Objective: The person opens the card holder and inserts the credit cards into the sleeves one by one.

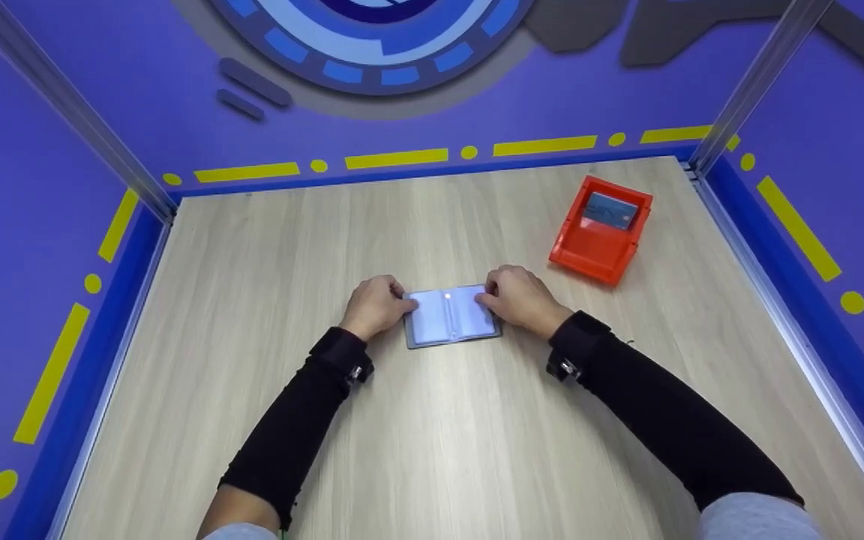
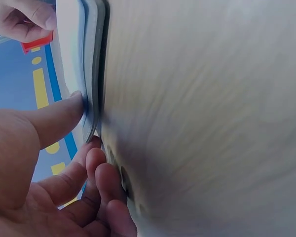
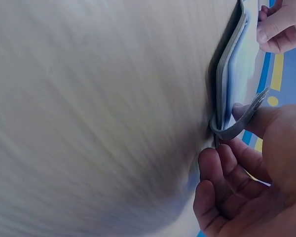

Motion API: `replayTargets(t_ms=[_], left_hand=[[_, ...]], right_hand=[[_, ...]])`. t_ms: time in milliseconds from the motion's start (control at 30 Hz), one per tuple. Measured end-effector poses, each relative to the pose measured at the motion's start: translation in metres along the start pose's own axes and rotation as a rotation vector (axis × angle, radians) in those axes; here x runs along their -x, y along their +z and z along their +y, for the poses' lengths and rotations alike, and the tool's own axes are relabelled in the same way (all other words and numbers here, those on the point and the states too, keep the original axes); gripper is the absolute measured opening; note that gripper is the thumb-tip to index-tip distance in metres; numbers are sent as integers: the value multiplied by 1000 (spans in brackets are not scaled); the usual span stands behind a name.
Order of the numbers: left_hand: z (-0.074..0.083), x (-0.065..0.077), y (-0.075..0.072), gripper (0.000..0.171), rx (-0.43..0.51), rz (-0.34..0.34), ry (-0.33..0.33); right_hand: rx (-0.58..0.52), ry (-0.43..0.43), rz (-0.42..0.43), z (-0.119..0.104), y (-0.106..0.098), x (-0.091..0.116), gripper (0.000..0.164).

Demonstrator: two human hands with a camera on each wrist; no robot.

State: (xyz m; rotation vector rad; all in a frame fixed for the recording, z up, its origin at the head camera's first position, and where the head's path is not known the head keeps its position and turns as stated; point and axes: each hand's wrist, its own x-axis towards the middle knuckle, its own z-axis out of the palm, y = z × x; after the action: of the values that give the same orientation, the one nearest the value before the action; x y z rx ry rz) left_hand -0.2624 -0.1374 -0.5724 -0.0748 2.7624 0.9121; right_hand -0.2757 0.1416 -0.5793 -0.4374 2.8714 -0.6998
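An open card holder (image 1: 452,315) with clear plastic sleeves and a grey cover lies spread at the middle of the table. My left hand (image 1: 376,306) pinches its left edge, the thumb on the sleeves and the fingertips at the cover's rim, as the left wrist view shows. On the other side, my right hand (image 1: 523,298) pinches the right edge in the same way. A short grey strap (image 3: 239,121) curls up from the cover beside the right thumb.
A red tray (image 1: 593,251) stands at the back right of the wooden table (image 1: 289,247), holding a dark blue-grey card (image 1: 610,211). Blue panels with yellow marks (image 1: 396,159) enclose the table at the back and sides.
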Motion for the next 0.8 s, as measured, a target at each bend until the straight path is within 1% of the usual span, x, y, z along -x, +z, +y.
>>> replayTargets(t_ms=[200,333,600,700,800], left_hand=[[-1,-1,-1,26,-4,-7,13],[-2,-2,0,25,6,-4,24],[-3,-1,1,26,19,-2,28],[-3,0,1,25,21,3,22],[-2,0,0,26,18,5,23]], right_hand=[[-21,14,9,1,2,0,23],[-28,8,12,2,2,0,22],[-61,6,15,4,-7,1,22],[-68,-17,11,4,-9,-1,21],[-43,-46,-4,3,-9,-2,23]])
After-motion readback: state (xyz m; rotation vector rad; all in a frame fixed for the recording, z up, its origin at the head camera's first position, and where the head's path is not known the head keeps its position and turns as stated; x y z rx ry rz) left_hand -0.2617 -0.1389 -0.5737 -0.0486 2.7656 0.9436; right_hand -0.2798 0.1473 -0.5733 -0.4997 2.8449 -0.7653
